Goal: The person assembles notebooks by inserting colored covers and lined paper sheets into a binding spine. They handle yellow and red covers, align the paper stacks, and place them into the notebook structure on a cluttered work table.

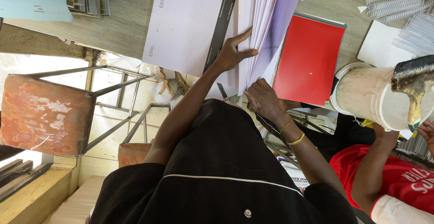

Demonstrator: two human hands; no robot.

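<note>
On the table point(122, 29), upright-lying paper stack point(257, 34) under both hands.

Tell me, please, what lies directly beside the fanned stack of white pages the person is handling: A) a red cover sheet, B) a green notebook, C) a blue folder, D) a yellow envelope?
A: a red cover sheet lies flat on the table right beside the fanned white pages, which one hand presses on while the other hand holds their edge.

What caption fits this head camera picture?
Left hand and right hand fan a stack of white pages.
</note>
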